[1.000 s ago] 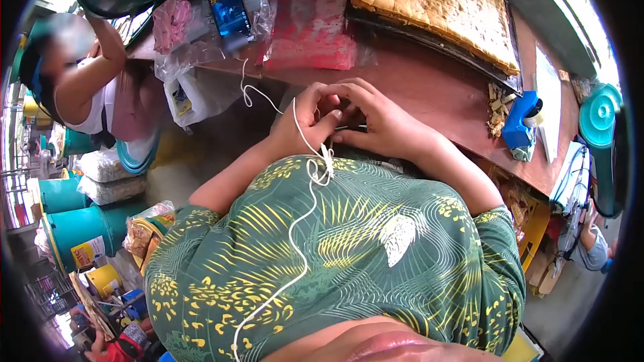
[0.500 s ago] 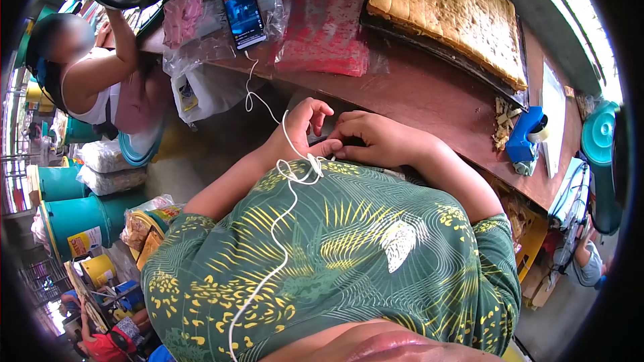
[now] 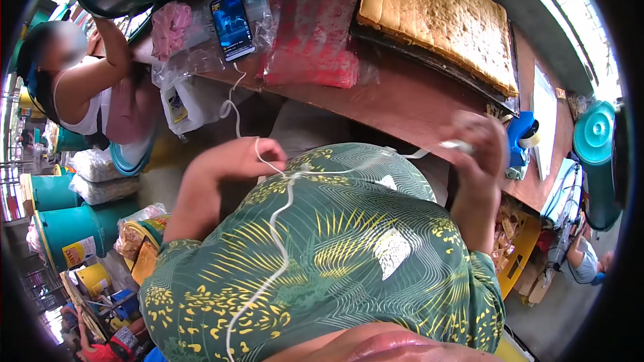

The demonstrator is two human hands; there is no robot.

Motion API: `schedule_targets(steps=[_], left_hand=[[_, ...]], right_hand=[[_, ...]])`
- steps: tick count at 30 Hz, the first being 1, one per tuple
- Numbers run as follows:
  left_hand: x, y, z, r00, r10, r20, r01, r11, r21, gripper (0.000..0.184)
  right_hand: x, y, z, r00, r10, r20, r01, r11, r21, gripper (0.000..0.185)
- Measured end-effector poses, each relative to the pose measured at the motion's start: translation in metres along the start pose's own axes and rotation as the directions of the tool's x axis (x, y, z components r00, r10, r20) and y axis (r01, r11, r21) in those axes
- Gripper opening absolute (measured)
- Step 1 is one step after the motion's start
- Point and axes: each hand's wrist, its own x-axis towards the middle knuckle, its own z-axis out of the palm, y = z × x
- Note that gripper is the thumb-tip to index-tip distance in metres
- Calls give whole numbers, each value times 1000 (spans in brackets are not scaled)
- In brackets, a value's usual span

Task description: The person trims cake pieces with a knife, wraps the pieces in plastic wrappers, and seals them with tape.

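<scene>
A thin white earphone cord point(image 3: 278, 228) runs up over my green patterned shirt to a joint near my left hand point(image 3: 245, 159). The fingers of that hand are closed around the cord, in front of my belly. One branch of the cord stretches across to my right hand point(image 3: 477, 141), raised at the right near the table edge. This hand is blurred but pinches the branch's small white end, probably an earbud. From the left hand the cord also leads up to a phone point(image 3: 232, 25) with a lit screen, lying on clear plastic bags on the table.
A large scored slab of baked bread point(image 3: 436, 20) sits on a dark tray on the brown table point(image 3: 396, 110). Red plastic packaging point(image 3: 312, 33) lies beside the phone. A blue tape dispenser point(image 3: 520, 137) stands at the right. Another person point(image 3: 87, 87) sits at the left.
My hands have come apart from their close position. The right hand has moved right and up, drawing a cord branch with it; the left has shifted left and lower.
</scene>
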Motion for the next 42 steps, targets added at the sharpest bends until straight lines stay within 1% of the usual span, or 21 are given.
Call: schedule_targets(steps=[2,3,4,6,7,9,11,12,13,14,15,17,19,24,27,30,35,36,38,40,42], left_hand=[[-28,20,-24,986,-170,-2,168,979,-111,25],[-42,34,-35,991,-90,-101,90,996,2,28],[-53,48,-44,982,4,-191,20,992,123,30],[-66,72,-51,950,249,-189,-254,967,-1,37],[-68,77,-51,908,366,-204,-385,921,-61,40],[-29,95,-28,688,662,-298,-687,726,25,48],[2,96,-12,638,744,-201,-751,658,52,56],[12,89,-8,717,694,-66,-693,720,36,60],[20,82,-5,785,617,47,-616,787,-40,54],[24,75,3,830,554,70,-518,811,-272,46],[26,71,4,836,545,69,-508,815,-278,40],[26,69,0,858,511,54,-485,839,-246,31],[23,67,-4,887,462,5,-455,875,-164,25],[32,60,4,916,399,-47,-401,916,-24,22],[39,59,5,941,338,-23,-337,941,45,21],[42,57,3,927,372,-53,-371,928,32,17],[44,59,-26,854,501,140,-490,865,-110,59],[45,59,-34,846,514,140,-490,854,-172,62],[46,68,-50,848,527,64,-497,830,-252,63],[51,79,-61,847,527,-68,-529,824,-202,60],[50,106,-72,819,544,-183,-555,832,-15,58]], right_hand=[[-9,-38,-9,973,-161,-165,127,971,-202,38],[-12,-58,-20,981,-169,-96,144,964,-221,40],[-8,-73,-48,930,-272,248,317,934,-166,37],[19,-111,-51,760,-273,590,395,915,-86,32],[16,-118,-42,750,-328,575,430,901,-46,30],[15,-135,-22,723,-434,538,508,861,12,29],[18,-145,0,656,-601,456,638,765,91,27],[20,-154,1,612,-640,466,669,732,127,28],[21,-161,1,565,-676,473,697,698,164,29],[24,-180,-4,535,-636,555,671,720,178,37],[26,-190,-4,501,-591,632,643,743,184,47],[23,-192,9,516,-728,452,476,682,555,22],[25,-191,22,524,-781,341,424,586,691,14],[45,-185,34,406,-850,335,633,526,569,28],[39,-195,31,342,-861,378,793,480,375,30],[31,-201,27,289,-862,416,906,387,174,31],[26,-210,27,347,-800,489,901,429,62,34],[24,-213,28,359,-785,506,897,440,46,34],[19,-219,35,385,-756,529,884,466,23,35],[13,-225,46,427,-736,525,861,509,13,31],[11,-231,62,483,-715,505,820,572,25,22]])
